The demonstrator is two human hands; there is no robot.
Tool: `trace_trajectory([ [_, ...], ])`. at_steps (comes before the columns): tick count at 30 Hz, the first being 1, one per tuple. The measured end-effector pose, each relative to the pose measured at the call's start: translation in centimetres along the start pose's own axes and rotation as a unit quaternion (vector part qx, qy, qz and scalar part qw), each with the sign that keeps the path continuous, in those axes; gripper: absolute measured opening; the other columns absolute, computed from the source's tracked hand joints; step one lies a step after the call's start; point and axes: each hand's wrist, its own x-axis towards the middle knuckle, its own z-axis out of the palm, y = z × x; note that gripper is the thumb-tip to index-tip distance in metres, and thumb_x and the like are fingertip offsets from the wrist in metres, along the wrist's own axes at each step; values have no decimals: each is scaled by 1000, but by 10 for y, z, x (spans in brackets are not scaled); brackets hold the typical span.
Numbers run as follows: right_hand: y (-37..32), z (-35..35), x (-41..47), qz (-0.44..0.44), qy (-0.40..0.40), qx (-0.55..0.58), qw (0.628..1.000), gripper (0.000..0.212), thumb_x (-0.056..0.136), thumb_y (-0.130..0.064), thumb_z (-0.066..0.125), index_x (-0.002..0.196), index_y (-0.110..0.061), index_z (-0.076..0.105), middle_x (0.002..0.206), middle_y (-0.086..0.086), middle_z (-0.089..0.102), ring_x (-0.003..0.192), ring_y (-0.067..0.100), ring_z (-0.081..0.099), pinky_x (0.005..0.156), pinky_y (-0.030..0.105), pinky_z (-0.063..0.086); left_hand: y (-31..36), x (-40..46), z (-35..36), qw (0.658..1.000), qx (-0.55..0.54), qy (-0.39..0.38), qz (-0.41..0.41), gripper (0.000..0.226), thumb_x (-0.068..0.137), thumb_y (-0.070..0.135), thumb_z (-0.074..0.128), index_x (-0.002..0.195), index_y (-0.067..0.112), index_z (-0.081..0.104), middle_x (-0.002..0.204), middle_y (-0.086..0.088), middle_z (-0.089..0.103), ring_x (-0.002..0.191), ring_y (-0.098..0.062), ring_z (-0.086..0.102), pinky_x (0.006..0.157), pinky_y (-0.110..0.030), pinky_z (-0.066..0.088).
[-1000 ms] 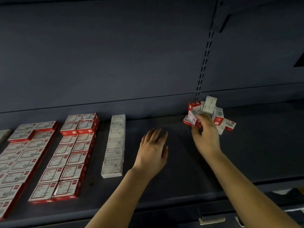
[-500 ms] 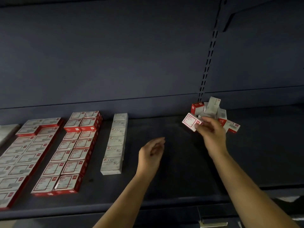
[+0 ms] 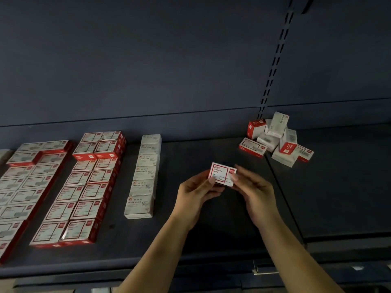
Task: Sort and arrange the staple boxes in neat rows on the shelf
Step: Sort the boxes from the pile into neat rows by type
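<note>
Both hands hold one red-and-white box (image 3: 222, 173) above the middle of the dark shelf (image 3: 211, 240). My left hand (image 3: 195, 194) grips its left side and my right hand (image 3: 255, 192) its right side. A loose pile of red and white boxes (image 3: 275, 138) lies at the back right of the shelf. To the left run neat rows of red-and-white boxes (image 3: 84, 187), with more rows at the far left (image 3: 23, 182). A single row of plain white boxes (image 3: 145, 176) lies just left of my hands.
The shelf's dark back panel (image 3: 148, 70) rises behind, with a slotted upright (image 3: 275, 58) at the right. A seam (image 3: 283, 197) splits the shelf into two boards. The front edge (image 3: 190, 263) is close to my forearms.
My right hand has taken a red-and-white box from the pile and carried it left and toward me. My left hand has risen off the shelf and taken hold of the same box.
</note>
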Motion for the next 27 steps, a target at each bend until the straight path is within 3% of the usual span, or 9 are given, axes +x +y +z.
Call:
trace_trajectory([
  [6, 3, -2, 1, -13, -14, -12, 1000, 31, 71, -16, 67, 102, -18, 67, 98, 3, 72, 98, 19, 67, 77, 23, 53, 0, 0, -1, 1000, -11, -3, -3, 26, 78, 17, 59, 103, 9, 65, 90, -11, 73, 78, -20, 69, 70, -25, 55],
  [8, 2, -1, 1, -15, -17, -11, 1000, 31, 68, -27, 74, 98, -22, 71, 99, 4, 72, 99, 20, 66, 76, 22, 53, 0, -1, -1, 1000, -16, 2, -4, 23, 81, 13, 59, 102, 9, 65, 90, -11, 73, 76, -19, 69, 70, -25, 55],
  [12, -2, 0, 2, -3, -14, -11, 1000, 64, 40, -52, 87, 94, -21, 74, 99, 8, 72, 97, 21, 67, 73, 23, 53, 1, -8, 2, 999, -14, 36, 4, 20, 83, 10, 61, 103, 9, 65, 88, -12, 72, 71, -19, 68, 66, -25, 54],
  [16, -16, 15, -4, -3, -43, 6, 999, 67, 34, -49, 90, 92, -20, 75, 94, 11, 72, 92, 22, 68, 72, 23, 54, 15, -25, -3, 998, 25, 44, 38, 18, 83, 10, 64, 98, 18, 66, 87, -3, 74, 75, -15, 69, 67, -22, 53],
  [18, -21, 31, -9, -17, -62, -2, 998, 65, 35, -49, 89, 93, -22, 74, 94, 8, 72, 92, 20, 68, 72, 23, 54, 30, -32, -19, 986, 118, 52, 104, 24, 83, 10, 67, 102, 24, 63, 92, 6, 73, 87, -8, 68, 73, -19, 52],
  [20, -24, 52, -14, -28, -80, -3, 996, 61, 38, -48, 88, 92, -24, 75, 94, 6, 73, 92, 19, 68, 72, 22, 54, 48, -37, -39, 931, 300, 64, 196, 41, 83, 20, 68, 121, 26, 54, 111, 12, 64, 104, -1, 59, 87, -16, 47],
  [22, -23, 77, -19, -36, -95, 0, 995, 57, 40, -48, 87, 91, -25, 75, 94, 5, 73, 92, 19, 68, 73, 22, 54, 68, -42, -62, 842, 456, 95, 271, 54, 84, 32, 66, 133, 20, 47, 123, 14, 50, 116, 1, 44, 96, -10, 35],
  [24, -19, 101, -23, -39, -109, 2, 993, 55, 41, -48, 87, 90, -25, 75, 94, 5, 73, 93, 20, 68, 74, 24, 54, 87, -48, -85, 769, 530, 99, 343, 52, 84, 37, 59, 130, 13, 53, 124, 4, 54, 118, -8, 43, 97, -16, 34],
  [27, -8, 138, -31, -17, -135, 13, 991, 53, 39, -48, 88, 86, -25, 76, 92, 4, 73, 93, 21, 68, 75, 27, 55, 103, -56, -119, 693, 595, 62, 403, 44, 83, 32, 55, 119, 8, 61, 120, -8, 59, 117, -23, 48, 96, -32, 43],
])
